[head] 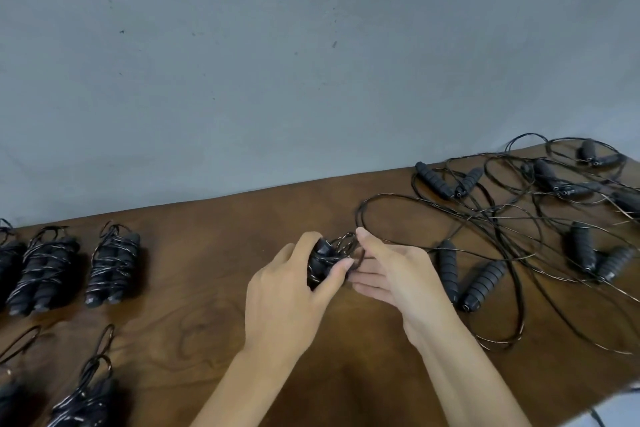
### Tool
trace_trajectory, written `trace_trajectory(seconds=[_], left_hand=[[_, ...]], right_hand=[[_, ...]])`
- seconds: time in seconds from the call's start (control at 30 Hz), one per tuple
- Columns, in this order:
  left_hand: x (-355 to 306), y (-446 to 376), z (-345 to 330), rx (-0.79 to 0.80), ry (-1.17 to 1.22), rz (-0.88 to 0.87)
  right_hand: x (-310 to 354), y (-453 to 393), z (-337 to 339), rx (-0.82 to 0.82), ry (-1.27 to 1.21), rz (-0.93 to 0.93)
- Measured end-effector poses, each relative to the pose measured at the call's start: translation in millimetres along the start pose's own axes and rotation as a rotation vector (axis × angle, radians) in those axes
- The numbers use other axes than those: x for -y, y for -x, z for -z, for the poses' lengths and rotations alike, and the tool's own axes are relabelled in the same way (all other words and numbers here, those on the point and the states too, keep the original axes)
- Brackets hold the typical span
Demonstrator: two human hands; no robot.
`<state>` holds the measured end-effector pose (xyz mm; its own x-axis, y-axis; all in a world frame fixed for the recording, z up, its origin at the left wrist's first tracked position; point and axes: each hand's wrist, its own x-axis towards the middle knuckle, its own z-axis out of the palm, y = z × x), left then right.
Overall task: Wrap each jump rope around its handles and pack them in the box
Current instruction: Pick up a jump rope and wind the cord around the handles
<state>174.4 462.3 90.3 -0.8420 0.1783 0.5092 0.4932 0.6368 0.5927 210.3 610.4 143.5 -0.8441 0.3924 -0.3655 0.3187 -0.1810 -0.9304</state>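
Far to the left of our left hand [291, 291], we have the wrapped bundles [112, 269] lined up in rows on the worktop [207, 288], likely parked there until they go into the box, which we cannot see from here. Our left hand curls around the paired handles [320, 263] and grips them together, so the cord has a firm core to wind onto. Just to its right, our right hand [391, 274] is spread with straight fingers at the cord [346, 241], seemingly guiding a loop around the handles; whether the fingertips pinch it we cannot tell. The slack runs off beyond the right hand in a wide loop [398, 215]. Further right lie the loose ropes [519, 218], their cords crossing each other and our slack, so we judge a snag likely as we wind.
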Motion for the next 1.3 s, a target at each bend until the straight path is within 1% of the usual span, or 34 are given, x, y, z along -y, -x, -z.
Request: trace_trajectory(seconds=[0.07, 0.13, 0.27, 0.4, 0.5, 0.67, 0.83, 0.93, 1.07, 1.17, 1.3], left_hand=[[1.9, -0.5, 0.2, 0.004, 0.029, 0.043], [3.4, -0.8, 0.3, 0.043, 0.091, 0.113], [6.7, 0.4, 1.5, 0.115, 0.257, 0.264], [2.9, 1.6, 0.9, 0.122, 0.491, 0.410], [3.1, -0.9, 1.6, 0.119, 0.594, 0.439], [-1.1, -3.4, 3.9, 0.119, 0.719, 0.457], [-10.0, -2.1, 1.5, 0.134, 0.747, 0.461], [-10.4, -2.6, 1.6, 0.101, 0.740, 0.467], [-7.9, -4.7, 8.4, 0.047, 0.628, 0.441], [-5.0, -4.9, 13.7, 0.073, 0.560, 0.397], [-3.1, -3.8, 21.1, 0.119, 0.419, 0.282]], right_hand=[[-2.9, -2.0, -1.3, -0.015, 0.003, 0.020], [-7.1, -2.3, -3.9, -0.049, 0.000, 0.068], [-12.0, 1.1, -9.6, -0.172, 0.041, 0.268], [-12.5, 7.9, -14.4, -0.174, -0.003, 0.384], [-12.2, 13.2, -19.0, -0.157, -0.025, 0.437], [-16.6, 21.0, -17.0, -0.193, 0.031, 0.518], [-15.5, 19.6, -5.7, -0.243, 0.091, 0.563], [-13.8, 20.5, -3.4, -0.219, 0.233, 0.603], [-6.9, 18.4, 4.8, -0.132, 0.356, 0.595], [2.1, 19.2, 9.0, -0.077, 0.510, 0.608], [13.6, 19.3, 10.7, -0.041, 0.753, 0.638]])
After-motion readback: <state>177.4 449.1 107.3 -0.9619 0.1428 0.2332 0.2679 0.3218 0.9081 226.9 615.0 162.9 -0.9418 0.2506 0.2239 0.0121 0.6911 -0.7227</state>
